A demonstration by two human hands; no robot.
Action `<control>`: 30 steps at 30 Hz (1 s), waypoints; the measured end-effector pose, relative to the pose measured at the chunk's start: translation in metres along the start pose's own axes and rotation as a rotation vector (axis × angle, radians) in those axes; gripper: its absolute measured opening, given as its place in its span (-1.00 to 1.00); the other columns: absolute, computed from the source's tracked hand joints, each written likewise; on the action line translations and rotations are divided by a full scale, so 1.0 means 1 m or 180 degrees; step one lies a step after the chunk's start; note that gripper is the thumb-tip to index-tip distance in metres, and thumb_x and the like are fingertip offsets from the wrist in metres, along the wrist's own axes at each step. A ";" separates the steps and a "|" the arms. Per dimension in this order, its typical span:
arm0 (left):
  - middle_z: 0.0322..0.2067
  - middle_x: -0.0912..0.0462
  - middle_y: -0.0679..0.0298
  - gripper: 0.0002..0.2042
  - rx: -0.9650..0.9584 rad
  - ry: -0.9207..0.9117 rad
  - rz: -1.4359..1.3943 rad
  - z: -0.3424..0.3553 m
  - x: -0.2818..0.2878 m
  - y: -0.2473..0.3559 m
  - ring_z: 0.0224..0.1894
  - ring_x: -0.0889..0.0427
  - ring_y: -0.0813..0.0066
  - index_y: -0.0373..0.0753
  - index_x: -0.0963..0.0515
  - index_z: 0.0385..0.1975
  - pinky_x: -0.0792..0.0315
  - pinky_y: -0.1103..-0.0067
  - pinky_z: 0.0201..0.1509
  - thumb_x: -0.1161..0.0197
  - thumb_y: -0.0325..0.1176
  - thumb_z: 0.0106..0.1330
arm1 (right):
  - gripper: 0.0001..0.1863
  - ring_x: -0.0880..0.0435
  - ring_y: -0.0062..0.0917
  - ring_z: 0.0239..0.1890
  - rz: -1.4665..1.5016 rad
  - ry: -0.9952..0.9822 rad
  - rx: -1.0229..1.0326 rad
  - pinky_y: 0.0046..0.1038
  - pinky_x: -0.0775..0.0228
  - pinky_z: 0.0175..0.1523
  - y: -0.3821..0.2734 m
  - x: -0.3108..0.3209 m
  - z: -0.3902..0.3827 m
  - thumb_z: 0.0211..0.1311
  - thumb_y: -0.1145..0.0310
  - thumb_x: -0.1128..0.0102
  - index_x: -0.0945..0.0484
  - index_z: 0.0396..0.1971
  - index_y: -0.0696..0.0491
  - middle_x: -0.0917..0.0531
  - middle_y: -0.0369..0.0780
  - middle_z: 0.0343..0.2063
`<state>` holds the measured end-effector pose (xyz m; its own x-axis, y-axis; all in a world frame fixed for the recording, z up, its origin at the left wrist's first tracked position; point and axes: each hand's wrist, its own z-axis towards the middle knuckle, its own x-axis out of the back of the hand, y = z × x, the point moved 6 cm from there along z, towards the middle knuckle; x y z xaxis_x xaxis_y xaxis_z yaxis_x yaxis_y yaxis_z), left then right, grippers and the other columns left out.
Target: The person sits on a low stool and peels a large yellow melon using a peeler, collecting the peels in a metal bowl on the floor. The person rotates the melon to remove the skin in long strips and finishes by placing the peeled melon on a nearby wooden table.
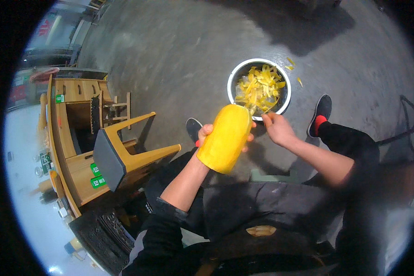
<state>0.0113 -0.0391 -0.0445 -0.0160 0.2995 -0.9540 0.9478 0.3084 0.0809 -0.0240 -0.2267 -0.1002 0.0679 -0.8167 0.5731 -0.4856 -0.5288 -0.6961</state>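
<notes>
Left hand point(205, 132) gripping one squash point(226, 139), right hand point(279, 130) near one bucket point(258, 60)

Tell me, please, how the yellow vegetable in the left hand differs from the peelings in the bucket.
The yellow vegetable is one thick, rounded piece, while the peelings are many thin strips. The vegetable is held in the left hand; most peelings lie heaped in the white-rimmed bucket, with a few on the floor beside it. Both are yellow.

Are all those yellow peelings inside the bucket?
No, a few yellow peelings lie on the grey floor to the right of the white-rimmed bucket.
</notes>
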 end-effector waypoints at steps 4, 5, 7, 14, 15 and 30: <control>0.30 -0.44 -0.12 -0.04 -0.0059 0.0113 0.0093 -0.008 0.009 0.005 0.16 -0.51 -0.05 -0.18 -0.33 0.46 -0.53 0.13 0.08 -0.49 0.07 0.00 | -0.80 -0.75 0.03 -0.35 0.0485 0.0503 0.0906 -0.06 -0.55 -0.29 -0.044 0.031 -0.030 0.54 0.28 -0.16 -0.58 -0.26 0.10 -0.69 0.03 -0.48; 0.27 -0.46 -0.12 -0.04 -0.0069 0.0187 0.0153 -0.010 0.012 0.005 0.16 -0.51 -0.05 -0.19 -0.33 0.45 -0.54 0.13 0.09 -0.49 0.08 0.00 | -0.81 -0.75 0.01 -0.38 0.0546 0.0581 0.1345 -0.07 -0.54 -0.33 -0.059 0.038 -0.039 0.52 0.29 -0.19 -0.57 -0.28 0.09 -0.69 0.02 -0.50; 0.27 -0.48 -0.11 -0.03 0.0061 0.0149 0.0202 -0.013 0.013 0.007 0.18 -0.55 -0.07 -0.22 -0.33 0.45 -0.57 0.12 0.14 -0.52 0.06 -0.02 | -0.82 -0.74 -0.01 -0.43 0.0268 0.0521 0.1610 -0.09 -0.53 -0.38 -0.076 0.043 -0.049 0.50 0.31 -0.22 -0.54 -0.31 0.08 -0.68 -0.01 -0.54; 0.29 -0.50 -0.07 0.02 0.0208 -0.0063 0.0417 -0.012 -0.013 0.004 0.20 -0.64 -0.01 -0.26 -0.31 0.45 -0.65 0.17 0.21 -0.58 0.00 -0.11 | -0.73 -0.74 0.04 -0.35 -0.0217 0.0277 0.0995 -0.01 -0.54 -0.28 -0.046 0.031 -0.029 0.53 0.18 -0.18 -0.58 -0.29 0.08 -0.69 0.05 -0.48; 0.28 -0.51 -0.06 0.03 0.0251 -0.0166 0.0450 -0.010 -0.020 0.002 0.20 -0.64 0.01 -0.26 -0.31 0.45 -0.66 0.18 0.21 -0.58 -0.01 -0.12 | -0.70 -0.74 0.06 -0.31 -0.0357 0.0112 0.0593 0.01 -0.54 -0.25 -0.034 0.025 -0.022 0.55 0.15 -0.16 -0.60 -0.28 0.09 -0.70 0.08 -0.45; 0.17 -0.56 -0.31 0.04 0.0312 0.0456 0.0751 -0.019 0.013 0.012 0.10 -0.71 -0.13 -0.29 -0.28 0.46 -0.64 0.16 0.25 -0.57 -0.05 -0.11 | -0.84 -0.73 0.00 -0.46 0.0483 0.0542 0.1597 -0.10 -0.49 -0.42 -0.080 0.051 -0.060 0.49 0.33 -0.24 -0.52 -0.26 0.09 -0.66 0.02 -0.54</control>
<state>0.0170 -0.0144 -0.0507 0.1704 0.4792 -0.8610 0.9568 0.1285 0.2609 -0.0341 -0.2124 0.0111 -0.1326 -0.8655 0.4831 -0.0009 -0.4873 -0.8733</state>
